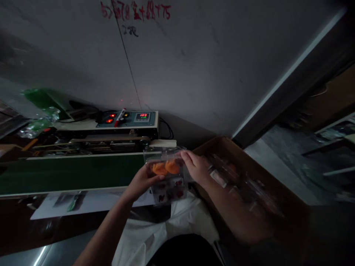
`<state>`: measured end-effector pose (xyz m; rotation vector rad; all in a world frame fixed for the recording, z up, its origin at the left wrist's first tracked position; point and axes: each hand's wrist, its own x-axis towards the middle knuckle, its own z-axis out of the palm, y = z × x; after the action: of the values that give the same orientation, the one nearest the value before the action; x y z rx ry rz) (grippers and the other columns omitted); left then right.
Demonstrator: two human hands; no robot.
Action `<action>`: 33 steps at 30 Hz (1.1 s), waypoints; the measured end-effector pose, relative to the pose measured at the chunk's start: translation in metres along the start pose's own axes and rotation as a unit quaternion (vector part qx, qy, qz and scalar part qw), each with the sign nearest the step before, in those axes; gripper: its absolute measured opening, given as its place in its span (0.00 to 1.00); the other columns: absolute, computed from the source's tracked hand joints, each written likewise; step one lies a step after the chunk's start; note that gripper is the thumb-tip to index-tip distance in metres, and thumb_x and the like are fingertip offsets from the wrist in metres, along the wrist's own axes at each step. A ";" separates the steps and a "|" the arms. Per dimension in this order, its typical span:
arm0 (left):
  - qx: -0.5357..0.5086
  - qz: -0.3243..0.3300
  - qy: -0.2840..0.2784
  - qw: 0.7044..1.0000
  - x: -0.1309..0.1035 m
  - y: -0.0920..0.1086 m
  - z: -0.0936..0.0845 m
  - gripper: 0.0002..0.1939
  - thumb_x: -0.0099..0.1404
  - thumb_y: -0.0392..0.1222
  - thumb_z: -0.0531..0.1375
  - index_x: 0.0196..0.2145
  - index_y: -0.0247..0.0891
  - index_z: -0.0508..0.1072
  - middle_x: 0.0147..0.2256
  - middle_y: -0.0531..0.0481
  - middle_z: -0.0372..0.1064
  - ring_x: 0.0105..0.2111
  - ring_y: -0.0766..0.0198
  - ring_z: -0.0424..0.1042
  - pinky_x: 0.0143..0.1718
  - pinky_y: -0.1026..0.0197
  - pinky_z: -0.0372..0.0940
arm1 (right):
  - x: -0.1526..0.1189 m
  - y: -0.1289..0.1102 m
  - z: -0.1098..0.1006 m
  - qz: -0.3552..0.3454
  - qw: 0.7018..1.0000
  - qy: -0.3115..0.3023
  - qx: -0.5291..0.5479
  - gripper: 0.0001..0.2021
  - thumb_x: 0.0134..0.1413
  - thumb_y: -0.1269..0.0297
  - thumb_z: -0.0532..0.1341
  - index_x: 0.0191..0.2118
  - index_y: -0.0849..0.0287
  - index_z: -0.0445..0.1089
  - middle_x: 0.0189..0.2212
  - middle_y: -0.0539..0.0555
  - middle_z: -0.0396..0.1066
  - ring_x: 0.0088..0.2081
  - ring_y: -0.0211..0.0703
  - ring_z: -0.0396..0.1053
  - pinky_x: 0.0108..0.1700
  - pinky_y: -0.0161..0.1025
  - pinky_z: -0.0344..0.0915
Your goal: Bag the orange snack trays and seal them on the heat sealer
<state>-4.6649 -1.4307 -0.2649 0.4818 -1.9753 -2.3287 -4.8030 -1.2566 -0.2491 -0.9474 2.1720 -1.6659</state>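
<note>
In the head view, a clear plastic package (166,195) with orange pieces in its upper part and small dark red pieces below is held between my two hands. My left hand (144,179) grips its left side, thumb lying across the front. At the upper right edge, my right hand (195,166) pinches the clear plastic with thumb and fingers. The package is in front of the right end of a green conveyor belt (83,170). What exactly the orange and red pieces are is hard to make out in the dim light.
Behind the belt stands a sealing machine's control panel (127,119) with lit switches, a display and a red-and-white marker (120,117) on top. At right, a cardboard box (222,142) holds several clear packages (260,195). White paper (94,205) lies below the belt.
</note>
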 end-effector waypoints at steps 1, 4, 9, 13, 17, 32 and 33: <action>0.007 -0.009 0.003 1.000 0.000 -0.005 0.000 0.31 0.51 0.44 0.72 0.50 0.38 0.66 0.46 0.44 0.72 0.42 0.56 0.75 0.40 0.59 0.71 | 0.005 0.000 -0.003 -0.011 0.999 -0.007 -0.042 0.20 0.60 0.43 0.54 0.34 0.53 0.74 0.32 0.52 0.76 0.38 0.45 0.73 0.45 0.39 0.66; 0.001 -0.020 -0.028 0.999 0.000 -0.005 -0.007 0.31 0.50 0.42 0.73 0.49 0.37 0.67 0.45 0.44 0.73 0.42 0.57 0.74 0.40 0.60 0.70 | 0.022 0.004 -0.014 -0.015 0.998 -0.025 -0.052 0.21 0.59 0.43 0.56 0.26 0.55 0.71 0.23 0.50 0.72 0.28 0.40 0.70 0.36 0.36 0.65; -0.031 -0.032 -0.013 0.999 -0.002 -0.009 -0.017 0.31 0.50 0.42 0.73 0.49 0.37 0.68 0.45 0.44 0.74 0.42 0.57 0.75 0.42 0.60 0.70 | 0.034 0.025 -0.020 0.102 0.941 0.224 0.233 0.24 0.51 0.37 0.59 0.27 0.56 0.64 0.21 0.48 0.68 0.26 0.39 0.71 0.31 0.35 0.68; -0.028 -0.039 0.019 0.999 0.001 -0.019 -0.013 0.30 0.50 0.44 0.73 0.48 0.36 0.68 0.44 0.43 0.75 0.42 0.56 0.75 0.43 0.58 0.70 | 0.018 0.041 -0.009 0.191 0.939 0.035 0.283 0.21 0.46 0.45 0.67 0.41 0.56 0.71 0.37 0.53 0.74 0.34 0.40 0.73 0.33 0.36 0.71; -0.024 -0.061 -0.032 0.997 0.005 -0.018 -0.013 0.30 0.49 0.42 0.74 0.48 0.36 0.69 0.44 0.42 0.75 0.42 0.56 0.75 0.43 0.59 0.69 | 0.021 0.044 -0.015 0.101 0.969 -0.097 0.203 0.27 0.47 0.50 0.69 0.52 0.51 0.69 0.47 0.54 0.72 0.40 0.39 0.72 0.39 0.35 0.70; 0.008 -0.044 -0.129 0.991 0.009 -0.019 -0.031 0.26 0.55 0.44 0.70 0.49 0.34 0.71 0.47 0.41 0.74 0.45 0.54 0.73 0.48 0.57 0.66 | 0.069 0.010 -0.051 -0.080 0.944 -0.321 0.005 0.16 0.48 0.50 0.69 0.28 0.59 0.73 0.54 0.56 0.65 0.58 0.46 0.62 0.60 0.47 0.59; 0.006 -0.032 -0.113 0.993 0.009 -0.018 -0.030 0.25 0.55 0.45 0.70 0.49 0.34 0.71 0.47 0.42 0.74 0.45 0.55 0.73 0.49 0.57 0.66 | 0.067 0.016 -0.047 -0.074 0.963 -0.258 0.012 0.18 0.48 0.48 0.68 0.28 0.59 0.73 0.53 0.57 0.64 0.58 0.47 0.62 0.58 0.47 0.61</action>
<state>-4.6629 -1.4584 -0.2879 0.2955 -2.0983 -2.5118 -4.8852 -1.2601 -0.2362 -1.3825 1.7632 -1.3039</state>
